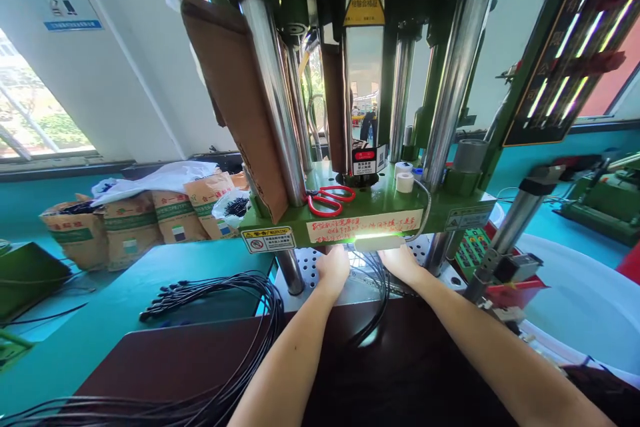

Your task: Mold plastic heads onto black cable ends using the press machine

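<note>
Both my arms reach into the gap under the green press plate (280, 214). My left hand (334, 266) is under the plate's front edge, left of a bundle of black cables (383, 287); its fingertips are hidden. On the other side of the bundle, my right hand (400, 260) also goes under the edge, fingers hidden behind the lit lamp (380, 244). The cables run from between my hands, over the metal bed and down onto the dark table (400, 347). Whether either hand grips a cable does not show.
Red-handled scissors (330, 199) and a white tape roll (405, 182) lie on the press plate. More black cables (220, 287) curve across the left side. Steel columns (273, 94) flank the press. Paper sacks (130, 227) stand at back left, a white tub (580, 307) at right.
</note>
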Demonstrator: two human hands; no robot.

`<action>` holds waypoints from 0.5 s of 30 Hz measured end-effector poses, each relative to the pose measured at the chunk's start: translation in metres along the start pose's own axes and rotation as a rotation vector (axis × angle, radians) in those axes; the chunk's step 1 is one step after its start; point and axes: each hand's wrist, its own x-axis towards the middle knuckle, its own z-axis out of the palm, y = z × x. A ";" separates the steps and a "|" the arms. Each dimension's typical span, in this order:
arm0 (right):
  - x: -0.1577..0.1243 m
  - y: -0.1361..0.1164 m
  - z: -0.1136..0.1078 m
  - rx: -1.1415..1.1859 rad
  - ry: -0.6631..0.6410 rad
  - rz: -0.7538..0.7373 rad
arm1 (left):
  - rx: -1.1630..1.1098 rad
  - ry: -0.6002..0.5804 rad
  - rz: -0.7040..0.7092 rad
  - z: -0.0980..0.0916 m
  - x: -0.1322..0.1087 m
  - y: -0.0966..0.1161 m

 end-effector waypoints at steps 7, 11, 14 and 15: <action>0.003 -0.015 -0.002 -0.045 -0.005 -0.027 | 0.009 0.028 0.059 0.007 -0.001 0.016; 0.007 -0.015 0.007 -0.055 -0.014 -0.008 | 0.007 0.047 0.073 0.015 0.001 0.012; 0.009 -0.012 0.009 -0.043 -0.006 -0.032 | -0.005 0.056 0.080 0.014 0.003 0.011; 0.010 -0.012 0.009 -0.034 0.001 -0.049 | -0.012 0.057 0.081 0.013 0.003 0.012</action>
